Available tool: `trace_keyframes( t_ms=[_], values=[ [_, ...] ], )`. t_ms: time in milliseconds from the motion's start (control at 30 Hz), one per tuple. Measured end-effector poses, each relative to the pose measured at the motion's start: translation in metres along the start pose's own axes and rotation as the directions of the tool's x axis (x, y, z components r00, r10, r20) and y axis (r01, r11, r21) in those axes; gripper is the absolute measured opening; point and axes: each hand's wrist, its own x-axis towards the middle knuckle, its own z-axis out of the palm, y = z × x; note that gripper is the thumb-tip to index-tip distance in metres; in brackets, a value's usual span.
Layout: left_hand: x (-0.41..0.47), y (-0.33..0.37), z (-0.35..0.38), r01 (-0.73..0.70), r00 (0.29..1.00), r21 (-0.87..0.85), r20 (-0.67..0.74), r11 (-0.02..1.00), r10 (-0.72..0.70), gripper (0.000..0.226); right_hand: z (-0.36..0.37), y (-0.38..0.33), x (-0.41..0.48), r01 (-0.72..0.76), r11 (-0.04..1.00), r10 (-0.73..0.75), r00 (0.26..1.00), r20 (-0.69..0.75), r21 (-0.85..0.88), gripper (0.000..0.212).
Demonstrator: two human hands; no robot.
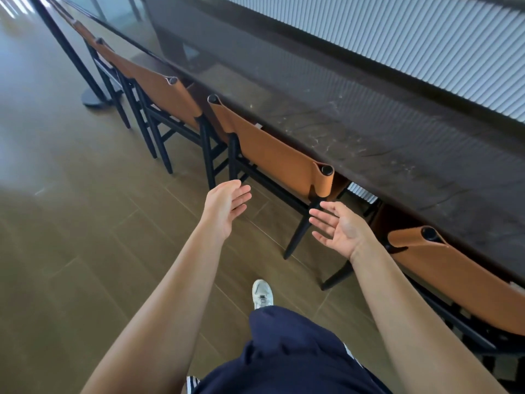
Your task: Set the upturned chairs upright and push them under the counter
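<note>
A row of chairs with black frames and tan leather backs stands upright along the dark counter (369, 129). The middle chair (272, 152) is straight ahead, its back against the counter edge. My left hand (227, 206) hovers below its left side, fingers straight, holding nothing. My right hand (338, 228) is palm up beside the chair's right rear leg, fingers spread, touching nothing. Another chair (460, 277) stands to the right and one (162, 92) to the left, with more beyond.
A black pole on a round base (92, 99) stands at the far left end of the row. Wood-look floor (85, 223) stretches to the left. A ribbed white wall panel (426, 38) runs behind the counter. My white shoe (262, 294) is below the hands.
</note>
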Motion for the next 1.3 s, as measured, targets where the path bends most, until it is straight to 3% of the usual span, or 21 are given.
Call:
trace_keyframes(
  t_ms=[200,467,700,967,1167,1300],
  values=[
    [0.059,0.046,0.012,0.029,1.0,0.04,0.005,0.999,-0.029,0.031,0.054,-0.036,0.05,-0.04,0.999,0.04,0.999,0.026,-0.02,0.035],
    [0.12,0.081,0.028,0.084,0.995,0.067,0.04,0.994,-0.087,0.036,0.099,-0.07,0.088,-0.127,0.989,0.126,0.992,0.012,0.08,0.049],
    [0.178,0.108,0.04,0.174,0.974,0.191,0.112,0.966,-0.197,0.043,0.128,-0.083,0.12,-0.143,0.95,0.169,0.983,-0.071,0.277,0.051],
    [0.243,0.139,0.049,0.196,0.916,0.446,0.233,0.873,-0.325,0.046,0.161,-0.088,0.152,-0.044,0.875,0.171,0.96,-0.221,0.482,0.038],
    [0.273,0.146,0.056,0.28,0.865,0.467,0.257,0.839,-0.431,0.048,0.162,-0.088,0.166,-0.011,0.813,0.21,0.938,-0.275,0.581,0.041],
    [0.287,0.15,0.063,0.385,0.832,0.399,0.241,0.832,-0.5,0.04,0.155,-0.09,0.175,0.052,0.734,0.221,0.924,-0.311,0.677,0.025]
  ],
)
